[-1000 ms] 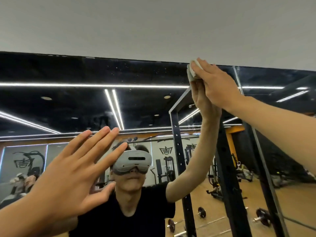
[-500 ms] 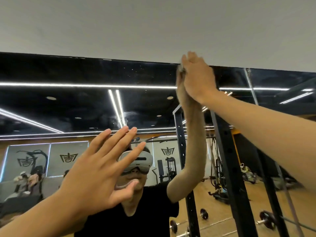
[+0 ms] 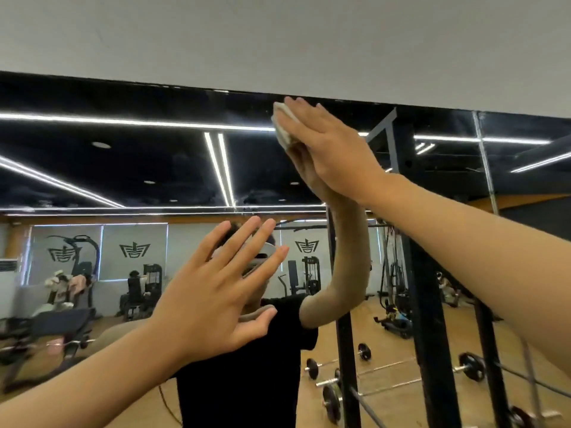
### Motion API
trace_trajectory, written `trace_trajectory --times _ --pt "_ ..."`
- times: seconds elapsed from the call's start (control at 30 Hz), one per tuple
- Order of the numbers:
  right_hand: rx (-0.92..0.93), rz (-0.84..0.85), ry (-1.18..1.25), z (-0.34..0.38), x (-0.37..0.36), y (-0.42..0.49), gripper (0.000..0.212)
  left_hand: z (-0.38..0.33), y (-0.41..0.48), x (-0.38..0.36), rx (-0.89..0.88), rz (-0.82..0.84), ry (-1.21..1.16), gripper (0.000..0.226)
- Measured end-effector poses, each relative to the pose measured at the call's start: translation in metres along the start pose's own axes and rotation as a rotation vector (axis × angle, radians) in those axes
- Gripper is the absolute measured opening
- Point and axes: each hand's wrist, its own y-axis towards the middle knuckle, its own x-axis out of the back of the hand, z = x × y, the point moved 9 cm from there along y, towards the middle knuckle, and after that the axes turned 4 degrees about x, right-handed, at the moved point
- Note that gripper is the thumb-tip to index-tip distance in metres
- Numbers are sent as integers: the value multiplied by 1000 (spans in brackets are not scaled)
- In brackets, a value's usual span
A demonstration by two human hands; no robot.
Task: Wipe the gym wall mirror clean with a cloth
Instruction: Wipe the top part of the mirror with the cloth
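The right hand (image 3: 333,149) reaches up to the upper middle of the frame and presses a small pale cloth (image 3: 282,125) flat against the mirror (image 3: 154,168), just under the mirror's top edge, where the plain grey wall (image 3: 278,41) begins. Its fingers (image 3: 304,114) lie straight and close together over the cloth, which pokes out at their left side; the thumb is hidden behind the hand. The left hand (image 3: 216,298) is raised in the lower middle of the frame, palm toward the glass. Its fingers (image 3: 244,245) are straight and spread apart, the thumb is out to the side, and it holds nothing; whether it touches the glass cannot be told. In the mirror, the person's reflection in a black shirt stands behind the left hand, with the reflected arm meeting the right hand at the cloth. A black metal rack (image 3: 429,304) stands reflected at the right. Barbells (image 3: 469,370) lie on the wooden floor at the lower right, and bright strip lights (image 3: 219,168) cross the dark ceiling.
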Motion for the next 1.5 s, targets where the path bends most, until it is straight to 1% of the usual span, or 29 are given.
trace_trajectory --times 0.1,0.17,0.23,0.27,0.3,0.33,0.43,0.53,0.6,0.63,0.67,0.7,0.77,0.8,0.87,0.93,0.97,1.0,1.1,1.17,1.23,1.3,1.33,1.37,1.5 --pt "-230 7 -16 -52 14 -45 52 -1 -1 -4 -5 39 -13 85" --pt "-413 -44 82 -75 27 -60 47 -1 -1 -5 -10 52 -17 85" --pt "-582 -110 158 -77 29 -57 43 -1 0 -5 -17 57 -15 85" --pt "-630 -127 171 -67 25 -49 43 -1 1 -5 -22 54 -15 84" --pt "-632 -134 181 -51 19 -35 43 -1 1 -4 -24 48 -16 84" --pt "-589 -127 190 -31 13 -18 44 -1 1 -3 -23 41 -19 84" --pt "-367 -74 215 32 -1 32 50 0 0 -1 -24 33 -35 84" --pt "-162 6 237 79 -9 53 55 1 0 0 -15 21 -36 85" --pt "-40 95 202 81 -13 37 58 0 -1 -1 -16 27 -25 86" --pt "-16 109 174 70 -10 23 57 0 -1 -1 -20 30 -22 87" --pt "-33 116 146 53 -5 7 57 0 0 -1 -21 30 -24 87" --pt "-84 116 115 31 1 -11 57 0 0 0 -20 28 -27 87" --pt "-265 83 55 -19 18 -53 55 0 1 0 -17 26 -34 87" --pt "-387 52 42 -45 26 -74 54 0 1 -1 -15 25 -35 87" --pt "-660 -54 90 -84 40 -105 50 -1 1 -1 -16 27 -34 86" --pt "-864 -147 115 -95 39 -105 45 -1 1 -2 -17 28 -45 87" --pt "-893 -153 92 -87 34 -91 45 -1 1 -2 -17 32 -52 87" --pt "-849 -143 72 -71 26 -69 47 -1 1 -3 -14 39 -56 88" --pt "-549 -126 114 -6 0 6 59 1 1 -1 -17 35 -61 89" --pt "-381 -102 134 22 -10 35 59 0 0 0 -22 16 -70 89" --pt "-232 -62 174 30 -14 43 57 1 -2 0 -17 -3 -77 89" --pt "-113 -12 145 18 -10 36 57 1 -2 1 -18 -24 -81 88" --pt "-89 -4 115 4 -6 28 57 1 -2 1 -19 -29 -82 88" --pt "-106 -10 91 -16 -1 18 56 1 -2 1 -18 -30 -85 88" --pt "-347 -37 23 -96 21 -35 52 -1 -2 0 -14 -32 -103 86"
